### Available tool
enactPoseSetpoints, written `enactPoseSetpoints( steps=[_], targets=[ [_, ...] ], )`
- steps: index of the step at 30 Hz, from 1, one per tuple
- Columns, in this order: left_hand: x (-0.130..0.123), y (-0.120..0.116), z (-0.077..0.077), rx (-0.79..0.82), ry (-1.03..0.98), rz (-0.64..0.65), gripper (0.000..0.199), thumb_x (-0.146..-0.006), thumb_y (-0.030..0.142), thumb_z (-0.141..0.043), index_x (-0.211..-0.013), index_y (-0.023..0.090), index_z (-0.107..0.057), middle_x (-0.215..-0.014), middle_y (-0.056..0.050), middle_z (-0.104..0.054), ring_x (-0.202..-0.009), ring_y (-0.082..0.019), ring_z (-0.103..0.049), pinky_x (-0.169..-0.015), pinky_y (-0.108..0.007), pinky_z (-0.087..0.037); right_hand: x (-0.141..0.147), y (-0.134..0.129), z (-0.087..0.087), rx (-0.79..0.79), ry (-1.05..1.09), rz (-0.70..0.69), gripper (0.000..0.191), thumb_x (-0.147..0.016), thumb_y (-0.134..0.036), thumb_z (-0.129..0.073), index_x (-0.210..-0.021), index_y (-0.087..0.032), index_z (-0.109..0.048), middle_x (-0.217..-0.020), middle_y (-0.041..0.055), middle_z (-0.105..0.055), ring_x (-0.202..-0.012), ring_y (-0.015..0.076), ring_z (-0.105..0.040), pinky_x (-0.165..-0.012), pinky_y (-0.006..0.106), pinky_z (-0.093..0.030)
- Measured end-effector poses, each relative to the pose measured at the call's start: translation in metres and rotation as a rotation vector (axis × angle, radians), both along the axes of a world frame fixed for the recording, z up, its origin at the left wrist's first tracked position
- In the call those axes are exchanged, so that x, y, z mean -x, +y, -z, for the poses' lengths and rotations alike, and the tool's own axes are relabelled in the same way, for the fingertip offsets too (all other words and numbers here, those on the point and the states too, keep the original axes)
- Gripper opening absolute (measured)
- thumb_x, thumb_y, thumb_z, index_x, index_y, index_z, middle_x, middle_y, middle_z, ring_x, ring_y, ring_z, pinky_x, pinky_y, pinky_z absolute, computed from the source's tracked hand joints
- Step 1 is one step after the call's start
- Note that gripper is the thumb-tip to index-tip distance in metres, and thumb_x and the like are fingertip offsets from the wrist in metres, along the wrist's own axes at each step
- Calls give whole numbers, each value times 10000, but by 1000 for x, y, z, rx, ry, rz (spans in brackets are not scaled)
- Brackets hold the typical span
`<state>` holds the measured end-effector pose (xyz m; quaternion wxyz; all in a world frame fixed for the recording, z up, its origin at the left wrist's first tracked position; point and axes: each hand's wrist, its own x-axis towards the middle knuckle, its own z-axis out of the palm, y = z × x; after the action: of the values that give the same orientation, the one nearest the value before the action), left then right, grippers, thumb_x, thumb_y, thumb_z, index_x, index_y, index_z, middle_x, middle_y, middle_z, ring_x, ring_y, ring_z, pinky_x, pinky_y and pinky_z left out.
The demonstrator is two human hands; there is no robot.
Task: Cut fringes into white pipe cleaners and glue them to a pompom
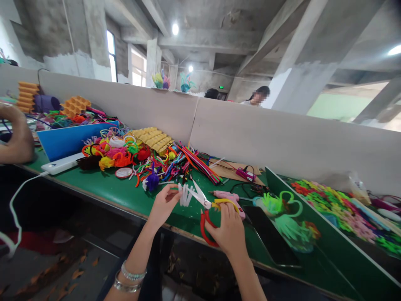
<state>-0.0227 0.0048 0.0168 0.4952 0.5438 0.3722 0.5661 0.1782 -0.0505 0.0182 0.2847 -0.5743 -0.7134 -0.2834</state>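
Observation:
My left hand [165, 205] pinches a small bunch of white pipe cleaner pieces [185, 195] above the front of the green table. In my right hand [230, 230] is a pair of scissors [203, 200] with one red and one yellow handle loop. Their blades are spread and point up and left, reaching the white pieces; whether they touch them I cannot tell. Just behind my right hand lies a pink glue gun [226, 195]. A dark phone [271, 236] rests to the right of that hand.
Colourful pipe cleaners [200, 163] and fuzzy shapes [122, 156] are heaped at centre left, beside a yellow egg-crate sheet [153, 139]. A blue board [73, 140] and a white power strip [64, 163] stand left. Green fuzzy pieces [294, 230] lie right, before a divider [332, 234]. Another person's arm [17, 138] is far left.

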Motion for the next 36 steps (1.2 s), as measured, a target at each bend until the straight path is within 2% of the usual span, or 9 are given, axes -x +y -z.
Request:
enactPoseSetpoints(
  steps=[3,12,21,28,36],
  targets=[
    [-4,-3,-2,19,-22,27,323,-670,345,-621,-911,147,-534,-811,-60,-666,-722,-168,-633,-646,-260,-497,4,-1,1,45,-1,-53,385,-654,-398,-556,-922,-129,-496,-882,111,-533,-851,250,-503,-711,355,-424],
    [-11,-8,-4,15,-74,120,258,-687,303,-616,-876,136,-563,-757,-40,-668,-690,-142,-623,-648,-247,-501,10,-3,1,202,69,-59,297,-694,-387,-523,-892,-170,-477,-873,70,-552,-775,207,-547,-628,304,-447],
    [-9,-8,-6,23,-98,127,225,-667,282,-631,-831,131,-599,-712,-31,-680,-666,-154,-634,-637,-272,-526,9,-3,0,220,82,-70,282,-686,-381,-523,-882,-183,-481,-868,59,-568,-778,201,-561,-616,292,-449],
    [-8,-5,-2,48,-83,76,263,-648,311,-647,-822,114,-661,-765,-51,-704,-689,-192,-653,-691,-326,-535,8,-4,0,218,119,-90,304,-705,-380,-507,-930,-177,-487,-922,73,-568,-844,212,-561,-652,303,-458],
    [-8,-6,-4,41,-97,77,326,-688,351,-607,-932,135,-625,-805,-45,-699,-696,-186,-655,-683,-319,-539,9,-4,-1,256,137,-75,293,-703,-392,-513,-906,-183,-490,-912,65,-574,-813,206,-567,-646,305,-459]
  ],
)
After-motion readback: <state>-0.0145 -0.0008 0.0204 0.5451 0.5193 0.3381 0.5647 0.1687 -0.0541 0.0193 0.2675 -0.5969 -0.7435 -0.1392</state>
